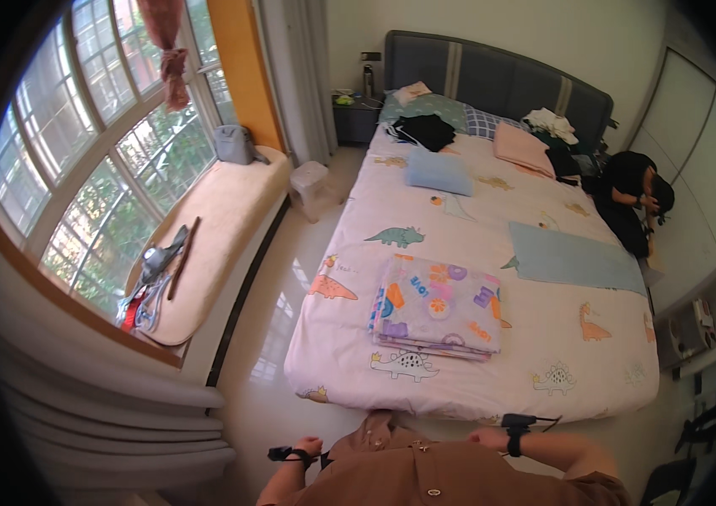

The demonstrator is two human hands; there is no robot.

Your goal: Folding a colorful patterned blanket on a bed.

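Observation:
My left hand (311, 445) is closed beside brown cloth (372, 433) that bulges out in front of my buttoned brown shirt (383, 481). What it grips, if anything, is hidden. Across the cloth, near the bed's foot, my right hand (488, 438) is curled, its fingertips out of sight. Both wrists wear black straps with small devices. Just ahead, on the bed (459, 392), lies a folded purple-pink patterned blanket (438, 308). Farther right a flat blue-grey cloth (577, 257) is spread. Toward the headboard sits a pale blue pillow (439, 172).
A person in black (627, 194) crouches right of the bed. Clothes (425, 131) and a pink folded cloth (524, 149) lie near the headboard. To the left are a white stool (311, 185) and a cushioned window seat (223, 219) with a grey bag (238, 145).

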